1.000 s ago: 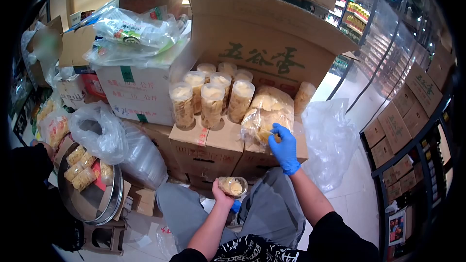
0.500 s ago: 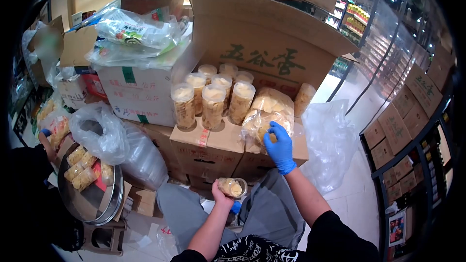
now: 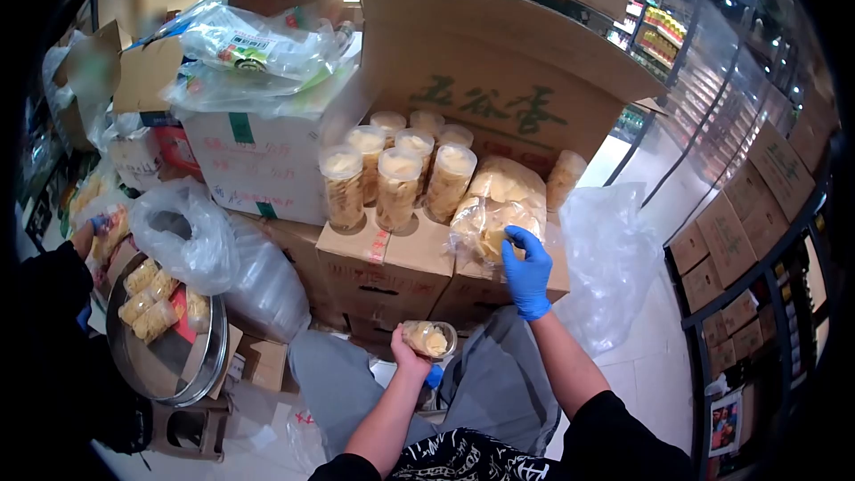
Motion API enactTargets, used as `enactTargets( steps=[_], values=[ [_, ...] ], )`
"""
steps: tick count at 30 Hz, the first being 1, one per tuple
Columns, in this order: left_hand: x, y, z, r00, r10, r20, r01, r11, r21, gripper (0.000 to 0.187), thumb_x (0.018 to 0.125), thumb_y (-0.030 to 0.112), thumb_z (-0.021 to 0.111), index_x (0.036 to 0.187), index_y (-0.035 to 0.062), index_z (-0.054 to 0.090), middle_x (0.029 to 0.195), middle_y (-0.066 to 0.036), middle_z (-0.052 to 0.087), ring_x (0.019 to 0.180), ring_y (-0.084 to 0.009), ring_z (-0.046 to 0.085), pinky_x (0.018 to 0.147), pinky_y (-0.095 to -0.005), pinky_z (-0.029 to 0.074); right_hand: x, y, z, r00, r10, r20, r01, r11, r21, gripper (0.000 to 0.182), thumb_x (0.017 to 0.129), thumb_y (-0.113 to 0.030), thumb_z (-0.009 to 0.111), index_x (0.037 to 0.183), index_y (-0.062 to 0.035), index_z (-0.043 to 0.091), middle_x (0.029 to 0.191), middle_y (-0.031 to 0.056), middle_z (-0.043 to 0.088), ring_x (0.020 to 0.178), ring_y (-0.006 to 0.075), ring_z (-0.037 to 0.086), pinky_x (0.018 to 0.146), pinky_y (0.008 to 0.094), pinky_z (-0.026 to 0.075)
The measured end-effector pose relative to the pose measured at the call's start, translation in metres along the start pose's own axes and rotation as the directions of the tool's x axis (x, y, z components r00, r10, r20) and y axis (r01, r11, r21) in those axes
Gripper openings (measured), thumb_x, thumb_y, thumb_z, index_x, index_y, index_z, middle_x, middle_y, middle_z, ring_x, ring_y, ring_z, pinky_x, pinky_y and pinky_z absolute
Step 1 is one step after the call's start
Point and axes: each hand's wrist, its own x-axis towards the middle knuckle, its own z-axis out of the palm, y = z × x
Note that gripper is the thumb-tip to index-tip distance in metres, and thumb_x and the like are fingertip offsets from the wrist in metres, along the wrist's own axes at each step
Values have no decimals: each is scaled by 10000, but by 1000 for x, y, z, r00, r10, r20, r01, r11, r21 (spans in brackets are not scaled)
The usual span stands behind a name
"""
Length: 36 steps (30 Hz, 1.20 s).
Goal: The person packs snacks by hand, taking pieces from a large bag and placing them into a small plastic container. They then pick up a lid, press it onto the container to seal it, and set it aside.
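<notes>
My left hand (image 3: 409, 353), bare, is closed around a clear plastic jar (image 3: 429, 338) that lies tilted between my knees, with pale yellow chips inside. A blue glove covers my right hand (image 3: 529, 278). Its fingers and thumb curl toward each other at the front of a clear plastic bag of chips (image 3: 500, 198); whether a chip is between the fingertips is too small to make out. The bag rests on a cardboard box (image 3: 383, 265). Left of it stand several upright chip-filled jars (image 3: 399, 191), and one more jar (image 3: 565, 180) leans at the right.
A round metal tray (image 3: 216, 352) at the left holds several filled jars. Beside it, a person's hand (image 3: 85, 239) is near a bag. Clear plastic sleeves (image 3: 267, 289) hang by the boxes. Plastic sheeting (image 3: 610, 258) lies right; stacked boxes (image 3: 720, 218) stand on the far-right shelf.
My right hand has drawn back slightly to the right and down from the bag. My left hand keeps the jar in about the same place. The view has shifted a little.
</notes>
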Motion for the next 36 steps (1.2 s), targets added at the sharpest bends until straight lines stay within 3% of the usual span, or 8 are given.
enactTargets(
  steps=[4,7,9,13,18,22,29,36],
  values=[
    [5,5,-3,988,-25,150,32,998,-47,413,858,400,422,1086,66,509,1075,-110,561,1021,-280,531,911,-435,418,-3,-8,-8,998,45,-52,-42,997,59,191,775,-32,617,963,-4,633,872,70,640,790,122,589,733,251,463],
    [7,23,7,993,103,53,-97,990,-105,384,849,383,474,1084,83,514,1071,-80,566,1018,-252,537,905,-397,426,-18,-18,-10,986,164,-16,-152,944,293,184,804,-20,592,984,9,617,917,42,619,798,106,566,730,241,454],
    [4,37,16,986,166,2,-165,982,-96,414,840,405,476,1098,83,512,1087,-70,563,1017,-244,548,887,-388,446,-43,-29,-9,979,196,63,-206,943,260,215,793,8,602,1008,7,603,956,43,612,839,102,567,739,237,464],
    [-8,46,23,991,136,22,-132,983,-130,438,848,426,446,1103,76,514,1094,-76,567,1012,-247,559,873,-384,461,-100,-48,13,957,114,266,-194,935,296,239,785,23,611,1024,2,600,1008,82,615,914,131,581,798,259,472],
    [5,35,2,997,76,35,-73,993,-90,480,851,449,419,1114,58,513,1096,-104,570,994,-257,566,864,-391,463,-138,-53,36,887,-255,386,188,961,203,335,721,17,626,1050,-33,586,1022,151,599,900,308,587,788,351,482],
    [-7,30,7,998,56,32,-54,997,-45,512,857,466,372,1123,52,513,1099,-123,571,997,-277,557,883,-403,445,-140,-34,41,769,-412,488,397,907,140,391,647,35,599,1031,-26,557,1077,151,572,958,308,561,815,360,455],
    [-8,28,7,998,13,65,-13,1000,-2,450,854,441,390,1059,63,524,1023,-108,596,931,-262,587,827,-384,470,-140,-35,41,740,-317,594,359,932,50,266,691,20,598,951,-26,578,988,141,596,869,316,578,757,368,479],
    [-15,26,13,992,8,128,-7,1000,-4,438,858,432,386,1046,63,529,1011,-105,596,921,-257,587,821,-379,471,-144,-33,43,822,-305,481,348,938,1,248,679,23,606,923,-19,583,973,143,596,872,312,580,755,366,481]
  ],
)
